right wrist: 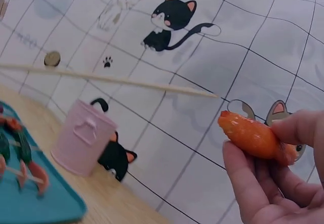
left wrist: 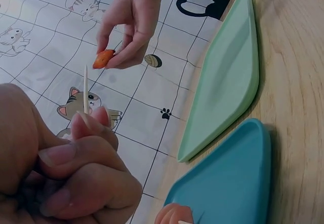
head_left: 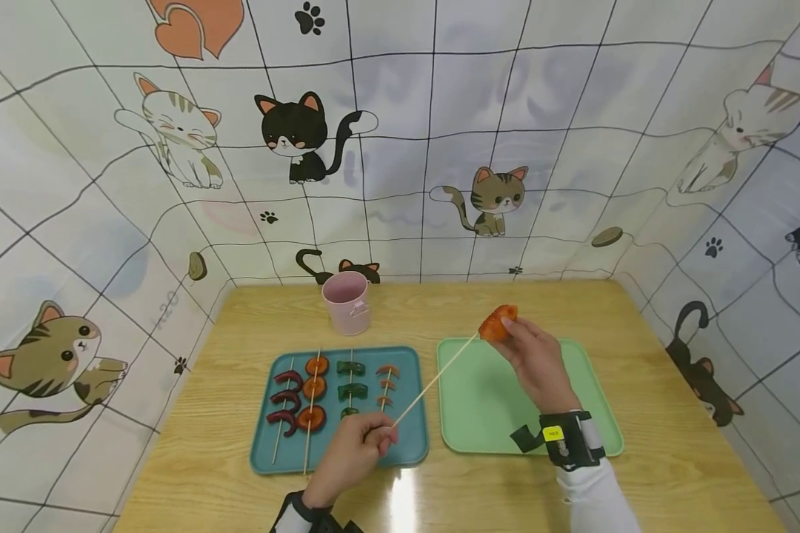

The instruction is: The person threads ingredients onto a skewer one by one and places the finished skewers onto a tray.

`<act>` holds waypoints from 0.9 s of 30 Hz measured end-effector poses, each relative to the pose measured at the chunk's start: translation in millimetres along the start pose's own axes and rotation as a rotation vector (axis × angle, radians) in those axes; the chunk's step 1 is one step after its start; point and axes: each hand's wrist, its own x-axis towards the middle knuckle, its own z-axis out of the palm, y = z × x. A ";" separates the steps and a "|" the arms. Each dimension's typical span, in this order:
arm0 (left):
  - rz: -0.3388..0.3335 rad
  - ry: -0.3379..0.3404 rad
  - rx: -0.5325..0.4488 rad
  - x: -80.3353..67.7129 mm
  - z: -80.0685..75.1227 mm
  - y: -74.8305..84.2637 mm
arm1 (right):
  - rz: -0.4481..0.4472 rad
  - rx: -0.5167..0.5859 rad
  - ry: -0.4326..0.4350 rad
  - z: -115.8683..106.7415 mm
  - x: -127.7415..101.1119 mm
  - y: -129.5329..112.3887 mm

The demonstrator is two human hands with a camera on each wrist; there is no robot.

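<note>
My left hand [head_left: 356,448] grips a thin wooden skewer [head_left: 433,383] near its lower end, over the front right of the blue tray [head_left: 411,377]. The skewer slants up to the right. Above the back of the green tray [head_left: 480,418], my right hand [head_left: 536,363] pinches an orange, glossy food piece [right wrist: 250,135] between thumb and fingers. In the right wrist view, the skewer's pointed tip [right wrist: 215,96] sits just short of the piece's near end. The left wrist view shows the left fingers [left wrist: 93,155] curled around the skewer.
Loaded skewers lie side by side on the blue tray: dark red curled pieces [head_left: 287,400], round orange slices [head_left: 315,388], green pieces [head_left: 352,391] and small pinkish pieces [head_left: 387,385]. A pink bucket-like cup [head_left: 345,300] stands behind it. Cat-patterned sheeting [head_left: 400,170] encloses the wooden table [head_left: 193,414].
</note>
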 end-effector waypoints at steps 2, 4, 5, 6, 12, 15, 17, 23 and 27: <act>-0.007 -0.004 -0.011 -1.0 1.4 0.2 | 0.026 0.083 -0.011 4.8 2.0 3.1; -0.011 -0.005 -0.020 -1.8 2.4 0.3 | 0.050 0.139 -0.008 8.5 4.2 6.5; -0.009 -0.003 -0.024 -1.9 2.7 0.3 | 0.060 0.163 -0.009 9.8 5.0 8.2; -0.010 -0.004 -0.031 -2.0 3.0 0.1 | 0.070 0.180 -0.005 11.0 6.1 10.0; -0.016 0.001 -0.064 -2.7 4.0 -0.4 | 0.124 0.232 0.022 16.2 7.7 16.4; -0.017 0.004 -0.061 -2.1 4.9 -1.1 | 0.140 0.248 0.025 17.6 7.8 16.6; -0.017 0.004 -0.054 -1.6 5.4 -1.5 | 0.145 0.246 0.025 18.3 7.8 16.6; -0.019 -0.005 -0.029 -1.4 6.7 -2.5 | 0.090 0.163 0.008 19.5 4.9 17.1; -0.027 -0.001 -0.045 -1.5 8.2 -3.1 | 0.018 0.068 -0.001 20.8 1.2 19.2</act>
